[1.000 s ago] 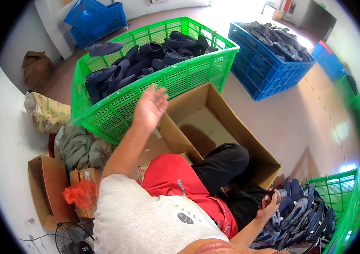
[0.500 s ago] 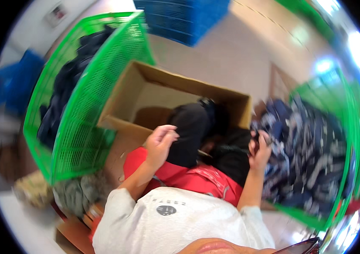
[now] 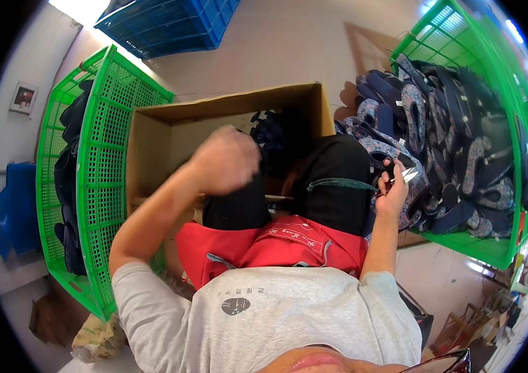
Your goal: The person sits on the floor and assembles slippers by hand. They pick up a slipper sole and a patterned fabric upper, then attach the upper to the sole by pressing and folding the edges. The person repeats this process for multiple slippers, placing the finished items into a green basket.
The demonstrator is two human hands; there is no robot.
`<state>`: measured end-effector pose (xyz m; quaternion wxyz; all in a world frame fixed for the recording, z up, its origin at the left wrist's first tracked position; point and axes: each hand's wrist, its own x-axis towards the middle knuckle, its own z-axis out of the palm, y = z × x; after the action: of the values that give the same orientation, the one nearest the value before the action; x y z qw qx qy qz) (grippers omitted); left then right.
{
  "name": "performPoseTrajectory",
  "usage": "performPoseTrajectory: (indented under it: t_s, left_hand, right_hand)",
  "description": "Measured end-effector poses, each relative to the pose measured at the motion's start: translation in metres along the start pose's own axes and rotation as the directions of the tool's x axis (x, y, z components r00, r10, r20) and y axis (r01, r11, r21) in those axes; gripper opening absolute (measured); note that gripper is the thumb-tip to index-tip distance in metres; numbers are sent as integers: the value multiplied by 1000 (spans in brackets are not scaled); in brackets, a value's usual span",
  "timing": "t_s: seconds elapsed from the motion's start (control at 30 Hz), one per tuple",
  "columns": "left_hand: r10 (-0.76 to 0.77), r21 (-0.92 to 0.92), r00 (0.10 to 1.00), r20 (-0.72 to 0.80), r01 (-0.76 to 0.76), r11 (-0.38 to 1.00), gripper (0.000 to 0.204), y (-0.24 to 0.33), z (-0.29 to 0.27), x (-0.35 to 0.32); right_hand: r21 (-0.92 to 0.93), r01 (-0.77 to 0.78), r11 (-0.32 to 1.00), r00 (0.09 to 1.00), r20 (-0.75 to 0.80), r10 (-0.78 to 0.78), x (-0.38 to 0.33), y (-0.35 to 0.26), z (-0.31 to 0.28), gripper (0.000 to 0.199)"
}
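My right hand [image 3: 392,188] is closed round small scissors [image 3: 409,174], whose silver blades stick out to the right beside the heaped floral and navy slippers [image 3: 413,109]. A thin green cord [image 3: 341,183] runs from near this hand across my right knee. Smeared by motion, my left hand [image 3: 226,160] is raised over my left knee, in front of the cardboard box [image 3: 226,99]; its fingers cannot be made out. Dark bluish pieces [image 3: 270,132] lie inside the box, partly in shadow and partly hidden by my knees.
On the left stands a green plastic crate [image 3: 99,186] with navy slippers [image 3: 72,186] in it. A second green crate [image 3: 463,242], heaped with slippers, is on the right. At the back is a blue crate [image 3: 170,28]. A red apron [image 3: 276,245] covers my lap.
The view has swung to the right and steadied somewhat. My left hand has risen and moved toward the box. The right hand keeps hold of the scissors.
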<state>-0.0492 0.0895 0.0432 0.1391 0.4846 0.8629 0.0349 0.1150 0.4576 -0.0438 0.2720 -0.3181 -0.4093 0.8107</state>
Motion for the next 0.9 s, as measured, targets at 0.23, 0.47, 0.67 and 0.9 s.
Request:
performPoseTrajectory:
  t_s: [0.23, 0.47, 0.67, 0.9]
  left_hand:
    - [200, 406, 978, 51, -203, 891, 13, 7, -2, 57]
    - [582, 151, 741, 336, -652, 743, 18, 39, 51, 19]
    - [-297, 729, 950, -98, 272, 628, 19, -35, -60, 90]
    - [573, 80, 754, 321, -625, 777, 10, 94, 10, 38]
  right_hand:
    - [-34, 57, 998, 976, -210, -63, 10, -1, -76, 17]
    - [-34, 73, 997, 899, -430, -81, 12, 7, -134, 16]
    - [-37, 16, 999, 838, -545, -33, 3, 12, -147, 15]
    - [-146, -142, 979, 811, -584, 30, -8, 22, -185, 15]
